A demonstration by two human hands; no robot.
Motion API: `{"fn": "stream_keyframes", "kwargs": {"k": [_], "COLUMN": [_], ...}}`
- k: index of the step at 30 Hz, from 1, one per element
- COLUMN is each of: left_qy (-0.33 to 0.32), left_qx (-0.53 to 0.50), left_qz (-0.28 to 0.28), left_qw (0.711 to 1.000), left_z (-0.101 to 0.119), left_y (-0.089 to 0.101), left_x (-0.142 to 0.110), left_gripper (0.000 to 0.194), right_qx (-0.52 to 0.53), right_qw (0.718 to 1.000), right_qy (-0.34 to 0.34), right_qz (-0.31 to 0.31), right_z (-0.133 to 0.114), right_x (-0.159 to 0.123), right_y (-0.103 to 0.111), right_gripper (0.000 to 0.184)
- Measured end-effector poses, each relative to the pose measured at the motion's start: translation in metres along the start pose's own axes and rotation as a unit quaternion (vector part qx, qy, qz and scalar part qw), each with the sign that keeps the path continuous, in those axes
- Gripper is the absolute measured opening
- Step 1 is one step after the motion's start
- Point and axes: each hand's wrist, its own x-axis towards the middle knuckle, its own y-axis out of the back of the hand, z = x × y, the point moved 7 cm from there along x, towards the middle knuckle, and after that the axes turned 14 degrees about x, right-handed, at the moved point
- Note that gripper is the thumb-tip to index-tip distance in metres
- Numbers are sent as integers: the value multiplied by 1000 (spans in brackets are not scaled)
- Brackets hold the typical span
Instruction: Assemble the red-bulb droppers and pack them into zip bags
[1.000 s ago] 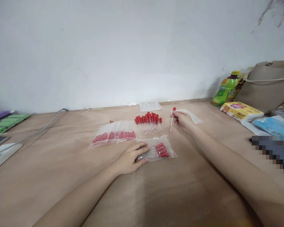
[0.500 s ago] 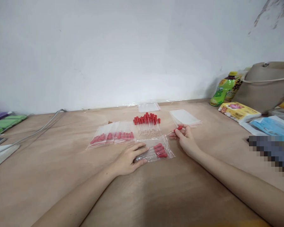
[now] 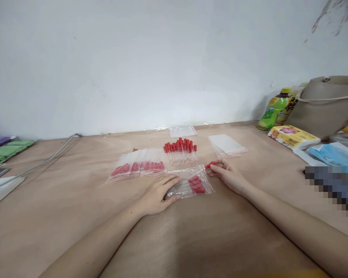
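A clear zip bag (image 3: 181,186) lies flat on the table, with several red-bulbed droppers (image 3: 197,185) inside. My left hand (image 3: 159,195) rests on its left end, thumb and fingers spread apart, pressing it down. Between the fingertips of my right hand (image 3: 224,173) is another dropper (image 3: 210,165), pinched by its red bulb. Its thin clear tube points left and reaches into the bag's right end, at the red-striped mouth. Behind the bag lies a pile of loose droppers (image 3: 179,148), bulbs away from me.
Filled zip bags (image 3: 139,164) overlap to the left. Flat bags (image 3: 227,144) are stacked at the right, with another bag (image 3: 182,131) by the wall. A green bottle (image 3: 274,110), a tissue pack (image 3: 292,137) and a handbag (image 3: 321,108) stand farther right. A grey cable (image 3: 52,156) crosses the left side.
My right hand has moved left and slightly down with the dropper, bringing its tube into the bag's mouth. My left hand has stayed in place on the bag.
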Motion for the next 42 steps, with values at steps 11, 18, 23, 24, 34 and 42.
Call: {"fn": "stream_keyframes", "kwargs": {"k": [11, 18, 23, 24, 34, 42], "left_qy": [1, 1, 0, -1, 1, 0], "left_qx": [-1, -12, -14, -13, -6, -5], "left_qz": [0, 4, 10, 12, 7, 7], "left_qw": [1000, 1000, 1000, 1000, 1000, 1000], "left_z": [1, 1, 2, 2, 2, 2], "left_y": [2, 2, 3, 3, 2, 2], "left_x": [0, 0, 0, 0, 0, 0], "left_gripper": [52, 54, 54, 54, 51, 50], "right_qx": [-165, -180, -154, -125, -160, -107], "right_qw": [974, 982, 984, 986, 982, 985], "right_qy": [-109, -51, -55, -71, -87, -88], "right_qz": [-107, -35, -67, -78, -52, -101], "right_z": [10, 9, 21, 25, 24, 23], "right_x": [2, 8, 11, 10, 9, 3], "right_y": [-24, -25, -29, -33, -32, -40], "right_gripper": [41, 31, 24, 25, 22, 17]}}
